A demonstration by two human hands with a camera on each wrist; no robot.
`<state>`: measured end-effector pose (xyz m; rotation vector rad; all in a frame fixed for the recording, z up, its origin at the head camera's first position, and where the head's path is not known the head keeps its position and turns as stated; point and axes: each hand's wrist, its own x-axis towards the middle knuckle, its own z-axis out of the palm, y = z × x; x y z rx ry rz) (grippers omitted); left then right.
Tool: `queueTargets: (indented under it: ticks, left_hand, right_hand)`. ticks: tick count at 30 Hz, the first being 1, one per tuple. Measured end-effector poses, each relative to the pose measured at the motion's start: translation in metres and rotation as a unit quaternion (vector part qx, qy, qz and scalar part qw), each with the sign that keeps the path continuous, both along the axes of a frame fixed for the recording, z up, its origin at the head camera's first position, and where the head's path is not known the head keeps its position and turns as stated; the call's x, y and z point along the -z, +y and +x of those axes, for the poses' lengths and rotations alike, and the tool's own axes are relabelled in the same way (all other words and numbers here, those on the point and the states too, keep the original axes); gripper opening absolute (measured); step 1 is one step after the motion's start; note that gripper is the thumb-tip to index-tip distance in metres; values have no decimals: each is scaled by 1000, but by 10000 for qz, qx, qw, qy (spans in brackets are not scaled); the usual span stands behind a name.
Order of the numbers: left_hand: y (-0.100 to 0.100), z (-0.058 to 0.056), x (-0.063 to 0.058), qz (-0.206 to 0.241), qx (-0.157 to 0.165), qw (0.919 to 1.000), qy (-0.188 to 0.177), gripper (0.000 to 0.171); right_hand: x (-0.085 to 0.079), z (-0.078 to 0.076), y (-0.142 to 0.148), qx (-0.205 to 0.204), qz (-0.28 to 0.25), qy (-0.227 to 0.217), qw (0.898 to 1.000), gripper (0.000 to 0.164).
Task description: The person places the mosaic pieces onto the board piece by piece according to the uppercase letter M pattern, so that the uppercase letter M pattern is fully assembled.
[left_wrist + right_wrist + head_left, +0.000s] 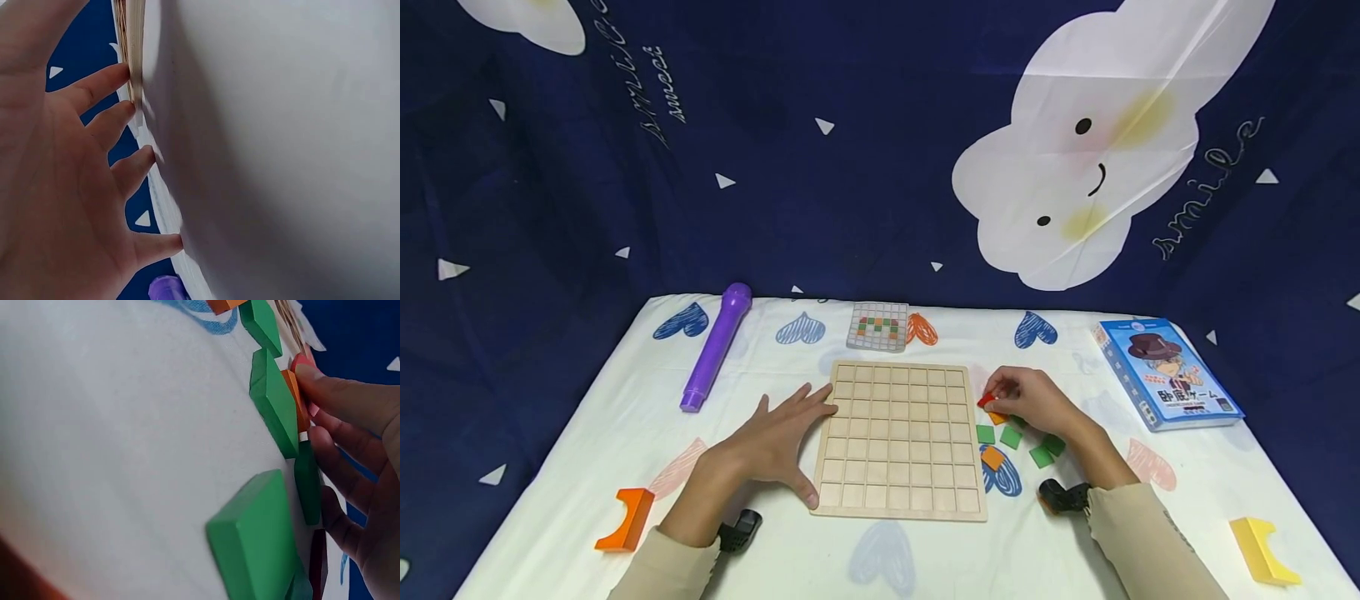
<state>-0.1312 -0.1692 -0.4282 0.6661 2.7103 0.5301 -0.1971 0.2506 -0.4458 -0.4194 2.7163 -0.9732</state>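
A pale wooden grid board [901, 441], its squares bare, lies in the middle of the table. My left hand [772, 443] is spread along the board's left side, thumb at the near corner and fingertips at the upper edge. Right of the board, my right hand [1034, 402] pinches a red tile [986, 400] between thumb and fingers. Beneath and around that hand lie several green tiles [1011, 437] and an orange tile [992, 457]. Another orange tile [294, 394] sits just under the fingertips in the right wrist view, and a dark red tile [318, 562] shows below the hand.
Behind the board is a pattern card [877, 326] with coloured squares. A purple microphone-shaped tube [717, 347] lies at the back left, a blue game box [1169, 373] at the back right. An orange block [627, 520] and a yellow block [1264, 551] flank the near corners.
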Motion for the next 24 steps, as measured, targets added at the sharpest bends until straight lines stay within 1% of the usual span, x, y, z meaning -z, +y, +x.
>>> queueTargets:
  ticks: [6,10,12,15,19,24]
  left_hand:
    - [-1,1,0,12,38,10000,-49,135]
    - [-1,1,-1,62,28,9998,-176,134]
    - [0,1,-1,55,30,9998,-210,133]
    - [1,1,-2,-2,43,9997,-243,132]
    - [0,2,-4,-91,79,9996,-251,131]
    - [-1,2,-5,-15,115,9994,-320,132]
  right_hand:
    - [-2,-1,3,188,-232,-150,9994,8]
    - [-6,-2,4,374,-449,-243,9980,11]
    - [-7,-2,3,381,-540,-243,9975,14]
    - [-9,-3,1,302,-667,-163,9972,16]
    - [-11,-3,-5,31,-672,174,9976,15]
    - [-12,-4,-14,-178,-719,336,9967,15]
